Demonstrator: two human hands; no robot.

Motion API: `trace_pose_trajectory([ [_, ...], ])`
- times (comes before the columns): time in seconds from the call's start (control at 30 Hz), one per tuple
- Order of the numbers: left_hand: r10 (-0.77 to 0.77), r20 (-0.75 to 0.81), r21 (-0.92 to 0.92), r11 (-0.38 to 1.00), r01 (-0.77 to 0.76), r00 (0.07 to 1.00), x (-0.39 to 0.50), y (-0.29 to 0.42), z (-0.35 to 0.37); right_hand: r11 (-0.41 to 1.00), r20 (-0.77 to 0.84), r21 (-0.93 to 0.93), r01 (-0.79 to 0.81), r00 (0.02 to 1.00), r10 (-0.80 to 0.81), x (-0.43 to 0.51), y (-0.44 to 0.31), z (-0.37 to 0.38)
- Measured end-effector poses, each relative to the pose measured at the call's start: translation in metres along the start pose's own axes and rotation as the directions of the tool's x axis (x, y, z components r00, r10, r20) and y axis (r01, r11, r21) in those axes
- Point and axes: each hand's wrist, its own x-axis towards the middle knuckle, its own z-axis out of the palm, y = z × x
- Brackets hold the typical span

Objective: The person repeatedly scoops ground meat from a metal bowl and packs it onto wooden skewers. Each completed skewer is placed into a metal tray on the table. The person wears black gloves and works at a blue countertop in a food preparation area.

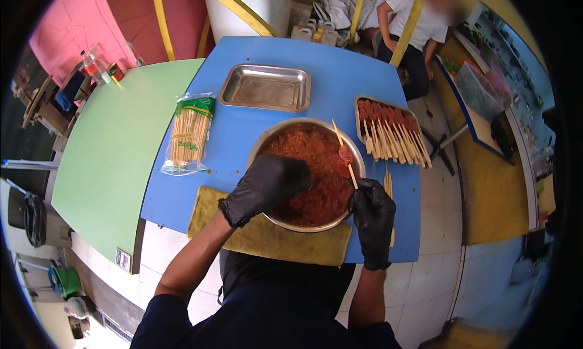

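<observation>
A steel bowl [256, 154] of red marinated meat [314, 189] stands in front of me on the blue table. My right hand [372, 212], in a black glove, grips the lower end of a bamboo skewer [337, 131] at the bowl's right rim. One piece of meat [345, 155] is threaded partway along it, below the pointed tip. Over the left half of the bowl is my left hand [278, 180], also black-gloved and blurred; its fingers are hidden. Several bare skewers [388, 185] lie beside my right hand, partly covered by it.
Loaded meat skewers [387, 126] fill a metal tray at right. Another steel tray [265, 87] stands behind the bowl. A plastic bag of skewers [189, 135] lies at left. A yellow-brown cloth [273, 246] lies under the bowl. A person [410, 26] sits beyond the table.
</observation>
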Motion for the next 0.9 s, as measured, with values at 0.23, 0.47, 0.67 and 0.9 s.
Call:
trace_pose_trajectory([
  [0.23,-0.009,0.413,0.317,0.939,-0.135,0.911,-0.002,-0.006,0.015,0.995,-0.022,0.009,-0.102,0.995,0.102,-0.014,0.008,-0.006],
  [0.47,-0.111,0.176,-0.387,0.906,0.172,0.978,0.001,-0.016,0.005,0.984,0.024,-0.114,-0.139,0.989,0.143,-0.021,-0.008,-0.025],
  [0.67,-0.359,0.28,-0.666,0.596,0.449,0.891,0.011,-0.001,0.0,0.966,0.062,-0.185,-0.181,0.979,0.196,-0.026,-0.02,-0.037],
  [0.9,-0.284,0.169,-0.773,0.556,0.305,0.944,0.012,0.007,0.005,0.959,0.1,-0.258,-0.12,0.984,0.15,-0.033,-0.016,-0.043],
])
